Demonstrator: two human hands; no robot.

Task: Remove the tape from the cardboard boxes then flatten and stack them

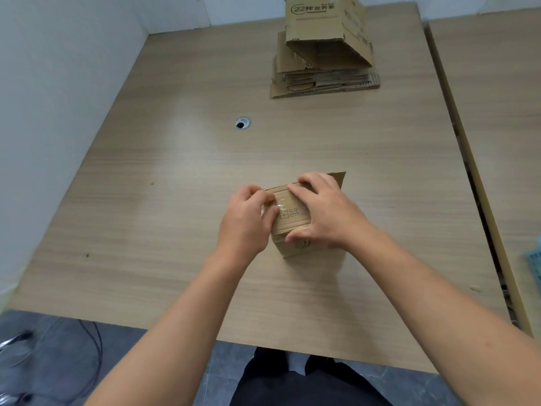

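Observation:
A small brown cardboard box (292, 218) stands on the wooden table (175, 230) near its front middle, with one flap sticking up at the back right. Clear tape (275, 205) runs over its top left edge. My left hand (246, 221) is at the box's left side, and its thumb and fingers pinch the tape. My right hand (325, 212) lies over the top and right side of the box, with its fingers and thumb wrapped round it. At the far end of the table lies a stack of flattened boxes (325, 80).
On top of the stack leans a larger printed box (325, 33), partly collapsed. A round cable hole (242, 123) sits in the table's middle. A second table (497, 112) adjoins on the right, with a blue basket (534, 265) at the edge. Cables lie on the floor at the lower left.

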